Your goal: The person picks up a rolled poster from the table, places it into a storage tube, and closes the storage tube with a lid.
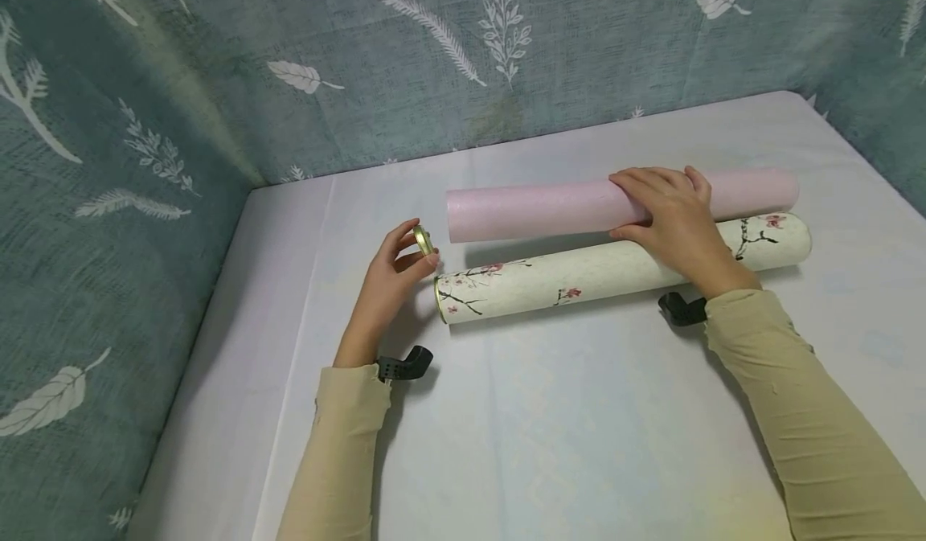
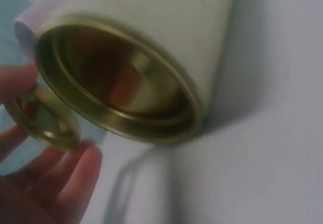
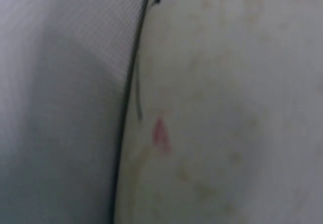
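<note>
A long cream tube (image 1: pixel 521 288) printed with dark branches and pink blossoms lies across the white-covered table. Its left end is uncovered; in the left wrist view a gold rim (image 2: pixel 186 90) rings the hollow mouth. Just off that end, my left hand (image 1: pixel 383 288) pinches a small round gold lid (image 1: pixel 424 241) by its edge between thumb and fingers. Behind the tube is a pink paper roll (image 1: pixel 528 211). My right hand (image 1: pixel 676 223) reaches over the tube and grips the roll, fingers on top and thumb on its near side. Only the tube's surface (image 3: pixel 222 103) fills the right wrist view.
A white cloth (image 1: pixel 564 428) covers the table. Green leaf-patterned fabric (image 1: pixel 347 51) stands along the back and left edges. Black wrist-worn devices sit at both sleeve cuffs.
</note>
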Demonstrator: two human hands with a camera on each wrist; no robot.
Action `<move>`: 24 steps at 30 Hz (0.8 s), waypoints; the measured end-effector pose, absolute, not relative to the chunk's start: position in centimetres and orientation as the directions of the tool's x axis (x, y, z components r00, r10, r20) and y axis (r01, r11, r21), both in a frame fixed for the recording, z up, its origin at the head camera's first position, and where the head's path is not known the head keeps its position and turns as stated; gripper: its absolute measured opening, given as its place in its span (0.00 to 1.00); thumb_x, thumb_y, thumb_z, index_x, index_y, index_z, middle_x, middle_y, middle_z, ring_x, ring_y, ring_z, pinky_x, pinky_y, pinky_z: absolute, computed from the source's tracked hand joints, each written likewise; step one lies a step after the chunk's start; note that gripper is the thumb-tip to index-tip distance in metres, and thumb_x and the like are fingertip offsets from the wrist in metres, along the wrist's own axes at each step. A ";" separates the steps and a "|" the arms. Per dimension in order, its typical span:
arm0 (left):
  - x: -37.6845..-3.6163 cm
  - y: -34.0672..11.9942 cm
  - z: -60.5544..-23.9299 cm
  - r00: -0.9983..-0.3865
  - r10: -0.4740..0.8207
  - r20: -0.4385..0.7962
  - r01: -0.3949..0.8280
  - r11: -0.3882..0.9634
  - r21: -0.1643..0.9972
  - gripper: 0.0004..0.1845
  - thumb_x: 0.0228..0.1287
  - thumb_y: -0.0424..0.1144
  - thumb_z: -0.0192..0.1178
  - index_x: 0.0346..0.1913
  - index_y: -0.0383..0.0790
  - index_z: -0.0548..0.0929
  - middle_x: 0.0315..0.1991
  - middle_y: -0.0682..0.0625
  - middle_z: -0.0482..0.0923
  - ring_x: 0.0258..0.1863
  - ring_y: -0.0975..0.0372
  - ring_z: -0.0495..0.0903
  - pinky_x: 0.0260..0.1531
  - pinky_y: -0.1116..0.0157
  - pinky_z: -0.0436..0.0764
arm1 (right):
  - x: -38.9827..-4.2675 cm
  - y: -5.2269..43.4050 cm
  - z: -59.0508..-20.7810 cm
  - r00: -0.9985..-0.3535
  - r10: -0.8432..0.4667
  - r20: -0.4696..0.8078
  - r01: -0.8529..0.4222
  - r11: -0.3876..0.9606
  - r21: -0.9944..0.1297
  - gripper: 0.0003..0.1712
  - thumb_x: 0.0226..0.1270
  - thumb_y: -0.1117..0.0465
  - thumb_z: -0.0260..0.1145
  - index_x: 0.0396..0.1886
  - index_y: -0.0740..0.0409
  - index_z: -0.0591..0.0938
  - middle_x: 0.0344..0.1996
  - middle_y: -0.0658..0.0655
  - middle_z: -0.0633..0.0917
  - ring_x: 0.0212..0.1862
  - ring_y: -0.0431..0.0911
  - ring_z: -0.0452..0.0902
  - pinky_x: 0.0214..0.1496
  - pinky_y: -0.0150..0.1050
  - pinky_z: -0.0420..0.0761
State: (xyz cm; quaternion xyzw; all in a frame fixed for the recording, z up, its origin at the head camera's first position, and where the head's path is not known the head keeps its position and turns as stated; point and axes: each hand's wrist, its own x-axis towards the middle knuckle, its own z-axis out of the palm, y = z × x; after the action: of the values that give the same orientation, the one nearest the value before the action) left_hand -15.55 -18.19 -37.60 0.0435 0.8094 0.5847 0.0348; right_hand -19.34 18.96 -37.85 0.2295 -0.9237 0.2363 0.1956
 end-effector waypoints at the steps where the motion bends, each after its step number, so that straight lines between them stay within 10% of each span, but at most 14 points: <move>1: -15.5 -18.0 -37.2 -0.993 0.120 -0.003 0.032 0.289 0.957 0.34 0.57 0.41 0.60 0.65 0.53 0.58 0.60 0.48 0.63 0.54 0.57 0.70 0.52 0.57 0.68 | -19.4 19.0 -37.8 -0.818 -0.329 0.472 -0.516 0.781 -0.350 0.38 0.43 0.54 0.73 0.58 0.49 0.71 0.56 0.52 0.72 0.58 0.51 0.61 0.62 0.54 0.39; 15: -16.5 -17.0 -35.2 -0.973 0.214 0.090 0.102 0.046 0.994 0.32 0.59 0.34 0.57 0.65 0.46 0.58 0.60 0.43 0.63 0.51 0.54 0.71 0.47 0.56 0.73 | -19.7 19.0 -38.2 -0.827 -0.329 0.456 -0.505 0.790 -0.348 0.38 0.44 0.54 0.73 0.58 0.49 0.71 0.57 0.53 0.71 0.59 0.52 0.60 0.63 0.54 0.39; 24: -17.2 -16.6 -34.0 -0.966 0.256 0.032 0.067 0.126 0.990 0.34 0.57 0.37 0.60 0.66 0.48 0.58 0.59 0.46 0.64 0.54 0.56 0.68 0.47 0.61 0.73 | -19.4 19.2 -38.2 -0.824 -0.330 0.461 -0.507 0.792 -0.339 0.38 0.44 0.53 0.73 0.59 0.48 0.70 0.57 0.53 0.71 0.59 0.51 0.60 0.62 0.55 0.40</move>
State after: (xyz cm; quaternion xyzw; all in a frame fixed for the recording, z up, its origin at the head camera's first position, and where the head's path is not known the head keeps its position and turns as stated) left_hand -17.18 -16.58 -34.00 0.1081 0.7469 0.6520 0.0728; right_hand -19.43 19.22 -38.15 0.2260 -0.9268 0.2298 0.1928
